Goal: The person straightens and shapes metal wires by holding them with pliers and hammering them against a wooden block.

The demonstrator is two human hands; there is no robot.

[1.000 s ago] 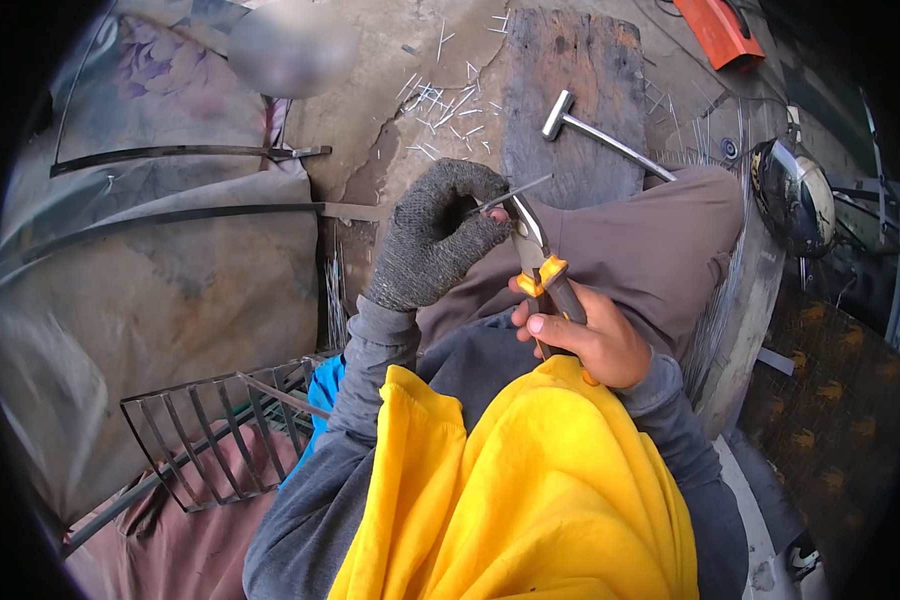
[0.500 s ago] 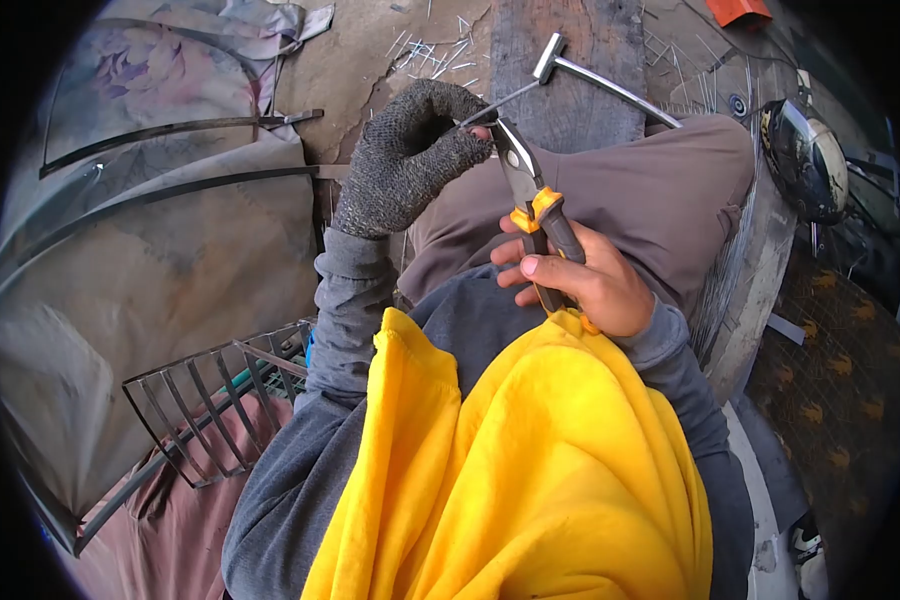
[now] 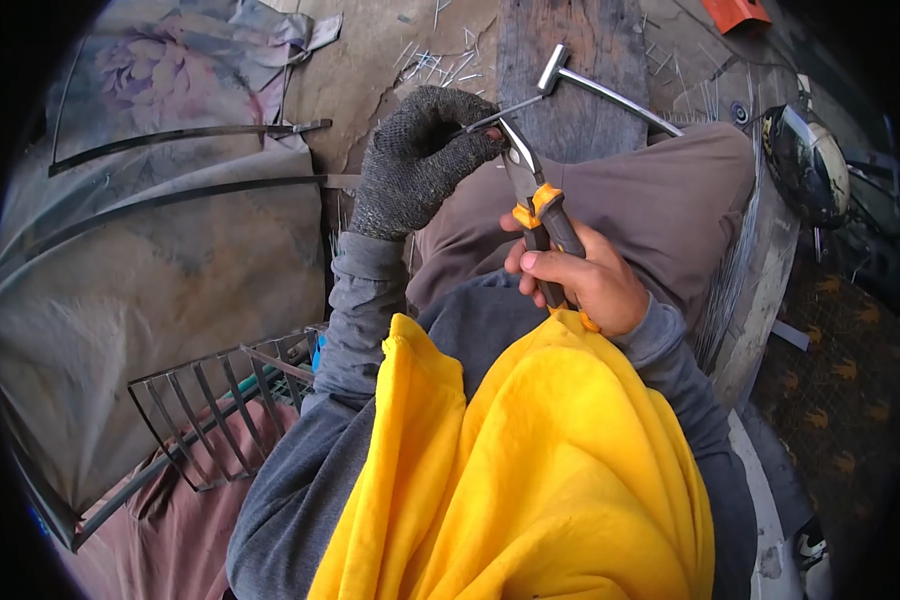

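Note:
My left hand (image 3: 420, 160), in a dark grey knitted glove, pinches a thin metal rod (image 3: 523, 105) between thumb and fingers. The rod slants up to the right, toward the head of a metal hammer (image 3: 553, 68). My bare right hand (image 3: 590, 275) is wrapped round the orange and black handles of a pair of pliers (image 3: 532, 195). The jaws of the pliers point up and meet the rod beside my left fingertips. Whether the jaws are fully closed on the rod is too small to tell.
A wooden plank (image 3: 580, 30) lies ahead of my legs, with cut wire pieces (image 3: 445, 68) on the ground to its left. A metal rack (image 3: 205, 420) stands at lower left. On the right are a round shiny object (image 3: 812, 165) and long thin wires (image 3: 722, 300).
The fingers of my right hand have closed further round the plier handles. The rod in my left hand lies at a slightly flatter angle, and the view has shifted a little.

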